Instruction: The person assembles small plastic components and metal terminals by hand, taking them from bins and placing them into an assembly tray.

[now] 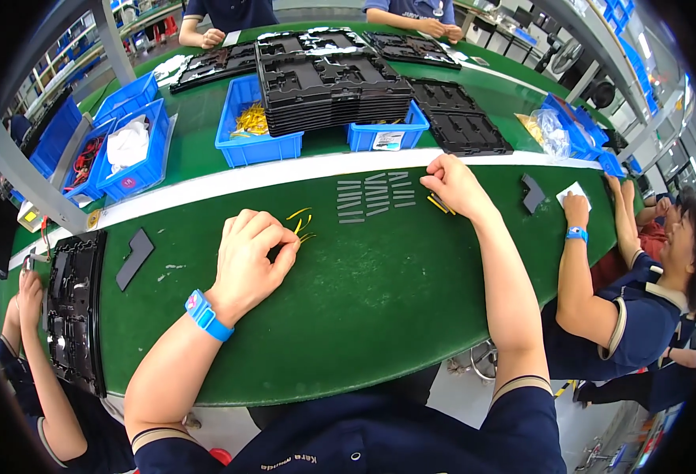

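My left hand [254,254] is closed in a pinch over the green table, its fingertips at a few thin, curled yellow strips [307,235]. Whether one of these is between the fingers is too small to tell. Farther right, my right hand [457,186] has its thumb and forefinger pressed together, and anything in that pinch is hidden. Straight yellow strips [436,205] lie just under its fingers. Between my hands, several short grey strips [376,193] are laid out in three columns on the table.
Past a white band stands a stack of black plastic frames [332,87], between blue bins [265,150] of yellow pieces. A grey angled piece [134,258] lies left, another [532,194] right. A black frame [75,308] borders the left side. Co-workers sit left, right and opposite.
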Tool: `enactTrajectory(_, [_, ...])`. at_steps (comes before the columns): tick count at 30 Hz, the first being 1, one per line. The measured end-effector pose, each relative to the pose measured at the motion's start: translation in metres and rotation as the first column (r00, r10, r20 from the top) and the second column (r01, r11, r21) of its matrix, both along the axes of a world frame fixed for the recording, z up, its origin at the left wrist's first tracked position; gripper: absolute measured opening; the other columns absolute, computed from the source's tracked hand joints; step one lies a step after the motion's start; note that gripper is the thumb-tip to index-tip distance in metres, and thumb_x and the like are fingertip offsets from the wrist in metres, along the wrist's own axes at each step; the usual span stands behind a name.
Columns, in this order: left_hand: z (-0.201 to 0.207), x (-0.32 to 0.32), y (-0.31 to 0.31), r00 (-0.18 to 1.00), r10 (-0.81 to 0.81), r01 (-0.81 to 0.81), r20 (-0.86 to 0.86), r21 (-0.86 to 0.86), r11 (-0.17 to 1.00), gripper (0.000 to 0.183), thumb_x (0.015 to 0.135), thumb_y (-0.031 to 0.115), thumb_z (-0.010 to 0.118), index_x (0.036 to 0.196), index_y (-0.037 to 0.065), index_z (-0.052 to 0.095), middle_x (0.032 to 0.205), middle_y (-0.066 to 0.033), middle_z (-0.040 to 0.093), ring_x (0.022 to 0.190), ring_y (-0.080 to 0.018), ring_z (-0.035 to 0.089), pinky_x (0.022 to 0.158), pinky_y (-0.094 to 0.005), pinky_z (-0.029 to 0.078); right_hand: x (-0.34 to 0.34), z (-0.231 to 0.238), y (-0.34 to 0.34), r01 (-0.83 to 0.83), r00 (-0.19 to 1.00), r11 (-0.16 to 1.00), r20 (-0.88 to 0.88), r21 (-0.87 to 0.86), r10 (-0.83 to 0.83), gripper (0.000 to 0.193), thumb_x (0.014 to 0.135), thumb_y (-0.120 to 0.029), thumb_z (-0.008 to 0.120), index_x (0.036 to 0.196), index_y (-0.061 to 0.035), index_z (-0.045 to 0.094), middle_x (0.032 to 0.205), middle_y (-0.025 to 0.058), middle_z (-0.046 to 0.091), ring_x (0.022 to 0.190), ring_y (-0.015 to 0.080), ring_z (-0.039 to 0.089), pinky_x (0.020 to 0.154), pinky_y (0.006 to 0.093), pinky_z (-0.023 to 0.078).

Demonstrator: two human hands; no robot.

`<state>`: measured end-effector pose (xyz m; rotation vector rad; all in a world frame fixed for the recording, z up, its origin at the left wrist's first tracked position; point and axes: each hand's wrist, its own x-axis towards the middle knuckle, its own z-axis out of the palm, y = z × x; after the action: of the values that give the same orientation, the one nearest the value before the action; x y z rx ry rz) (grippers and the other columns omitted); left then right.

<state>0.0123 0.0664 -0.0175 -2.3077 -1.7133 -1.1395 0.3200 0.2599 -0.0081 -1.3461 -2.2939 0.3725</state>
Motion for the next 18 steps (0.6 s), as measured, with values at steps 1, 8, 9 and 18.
enactTrajectory(1, [0.000,0.000,0.000,1.000,-0.001,0.001,0.000,0.004,1.000,0.007,0.076,0.009,0.072,0.076,0.011,0.066,0.081,0.0003,0.060,0.085,-0.0213,0.055,0.079,-0.0360,0.041,0.000,0.004,-0.001,0.055,0.998,0.992,0.014,-0.115,-0.054,0.024,0.082,-0.019,0.073,0.094,0.0005,0.065,0.093,0.0156,0.066,0.091,0.0285,0.065,0.082,0.0373,0.052])
enactTrajectory(8, [-0.002,0.001,0.001,0.999,-0.046,0.046,0.007,0.038,0.998,0.009,0.075,0.006,0.072,0.077,0.010,0.065,0.082,-0.0017,0.060,0.085,-0.0235,0.055,0.078,-0.0367,0.041,0.008,0.011,-0.006,0.121,0.992,0.976,0.058,-0.183,-0.112,0.013,0.083,-0.014,0.063,0.084,-0.0011,0.066,0.086,0.0167,0.071,0.084,0.0311,0.069,0.079,0.0398,0.053])
enactTrajectory(9, [-0.001,0.001,0.000,1.000,-0.027,0.027,-0.004,0.049,0.998,0.009,0.074,0.007,0.072,0.076,0.011,0.065,0.081,-0.0009,0.059,0.085,-0.0234,0.055,0.079,-0.0367,0.041,0.006,0.011,-0.005,0.110,0.994,0.984,-0.003,-0.139,-0.111,0.014,0.084,-0.014,0.063,0.085,-0.0006,0.065,0.086,0.0173,0.070,0.085,0.0310,0.069,0.079,0.0401,0.052])
enactTrajectory(18, [-0.002,0.003,-0.002,0.997,-0.067,0.066,0.024,0.034,0.997,0.009,0.073,0.008,0.074,0.079,0.010,0.067,0.081,-0.0021,0.060,0.085,-0.0234,0.056,0.078,-0.0368,0.041,-0.055,0.010,-0.047,-0.590,0.599,0.725,-0.795,-0.357,0.096,0.016,0.091,-0.003,0.065,0.105,-0.0001,0.058,0.085,0.0057,0.063,0.071,0.0145,0.066,0.065,0.0280,0.057])
